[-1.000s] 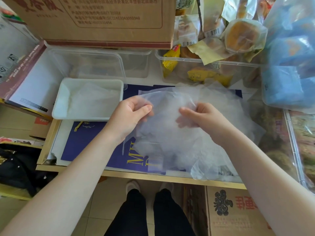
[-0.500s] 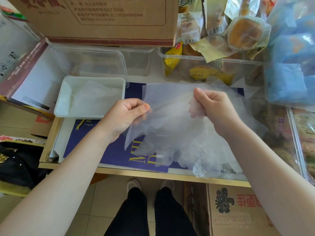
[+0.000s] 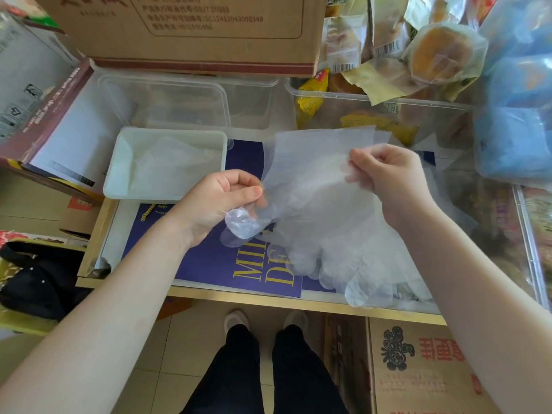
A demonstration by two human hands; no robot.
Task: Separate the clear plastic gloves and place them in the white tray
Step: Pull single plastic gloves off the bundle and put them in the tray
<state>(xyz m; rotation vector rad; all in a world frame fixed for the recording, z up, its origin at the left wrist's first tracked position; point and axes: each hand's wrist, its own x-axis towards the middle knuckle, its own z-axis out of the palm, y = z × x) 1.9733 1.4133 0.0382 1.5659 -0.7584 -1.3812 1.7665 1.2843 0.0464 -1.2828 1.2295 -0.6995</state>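
Gloves (image 3: 322, 210), clear and thin, hang in a bunch at the centre of the frame, raised above the surface (image 3: 268, 297), cuffs toward the top and fingers drooping toward the lower right. Right hand (image 3: 388, 177) pinches the cuff edge of one sheet, its grip closed on the plastic between thumb and curled fingers. Left hand (image 3: 218, 201) pinches a glove's thumb part at the bunch's left side, grip likewise clamped on the film. How many gloves are in the bunch I cannot tell. Tray (image 3: 119, 162), white, sits just left of the hands in the upper left, with clear film already lying inside it. Under the gloves lies a blue book (image 3: 215, 264) with yellow lettering. Clear tubs (image 3: 167, 94) stand beyond the tray, below a carton (image 3: 185, 28) at the top.
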